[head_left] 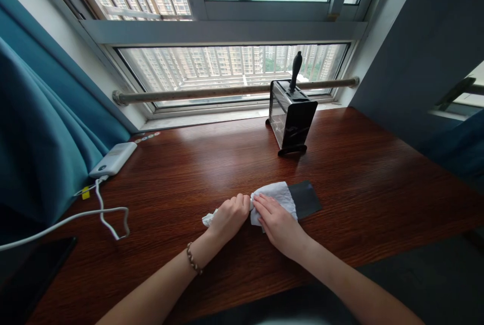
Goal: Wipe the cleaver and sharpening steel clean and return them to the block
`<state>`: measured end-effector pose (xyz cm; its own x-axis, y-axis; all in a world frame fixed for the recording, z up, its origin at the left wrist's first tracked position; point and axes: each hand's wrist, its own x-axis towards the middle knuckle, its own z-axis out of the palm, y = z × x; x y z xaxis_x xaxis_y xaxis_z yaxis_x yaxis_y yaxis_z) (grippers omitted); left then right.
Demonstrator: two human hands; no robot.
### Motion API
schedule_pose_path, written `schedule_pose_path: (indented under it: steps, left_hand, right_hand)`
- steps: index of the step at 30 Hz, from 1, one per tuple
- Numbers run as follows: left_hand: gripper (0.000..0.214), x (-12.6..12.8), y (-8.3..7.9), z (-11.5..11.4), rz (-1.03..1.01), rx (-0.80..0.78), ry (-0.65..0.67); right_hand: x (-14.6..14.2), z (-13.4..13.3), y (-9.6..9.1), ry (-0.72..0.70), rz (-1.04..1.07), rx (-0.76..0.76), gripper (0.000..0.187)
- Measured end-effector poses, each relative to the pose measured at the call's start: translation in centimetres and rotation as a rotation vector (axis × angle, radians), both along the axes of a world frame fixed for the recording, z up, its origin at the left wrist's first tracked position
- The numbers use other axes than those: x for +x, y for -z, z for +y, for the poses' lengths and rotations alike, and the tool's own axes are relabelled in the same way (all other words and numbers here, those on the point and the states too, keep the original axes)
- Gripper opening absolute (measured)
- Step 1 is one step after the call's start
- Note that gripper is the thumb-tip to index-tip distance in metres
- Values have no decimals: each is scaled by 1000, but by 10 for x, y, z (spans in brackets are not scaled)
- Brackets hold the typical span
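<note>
A dark flat rectangular blade [307, 198] lies on the wooden desk [363, 174], partly covered by a white cloth [276, 195]. My left hand [229, 216] is closed in a fist round the cloth's twisted left end, and a white tail sticks out behind it. What is inside the cloth there is hidden. My right hand [278, 221] lies just right of it, fingers stretched flat on the cloth over the blade.
A black and clear knife block [291, 119] with one dark handle stands at the back by the window. At the left lie a white power bank [113, 158], its looping white cable [109, 214] and a dark tablet [34, 269]. A teal curtain [38, 133] hangs at the left.
</note>
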<state>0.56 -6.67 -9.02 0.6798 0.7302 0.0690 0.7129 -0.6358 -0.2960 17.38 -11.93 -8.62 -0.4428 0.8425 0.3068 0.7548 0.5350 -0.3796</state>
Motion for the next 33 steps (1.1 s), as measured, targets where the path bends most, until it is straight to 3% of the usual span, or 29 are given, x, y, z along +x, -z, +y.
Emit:
schedule_pose_path:
  steps: [9, 24, 29, 33]
  left_hand:
    - [16, 8, -2, -7, 24, 21, -60]
    - [15, 12, -4, -5, 73, 6, -116]
    - [15, 13, -7, -2, 64, -16, -94]
    - [15, 13, -7, -3, 76, -20, -97]
  right_hand:
    - [13, 16, 9, 30, -21, 52, 42]
    - [110, 43, 26, 192, 46, -27, 27]
    - [133, 44, 34, 309, 90, -2, 29]
    - [134, 30, 41, 425, 14, 13, 37]
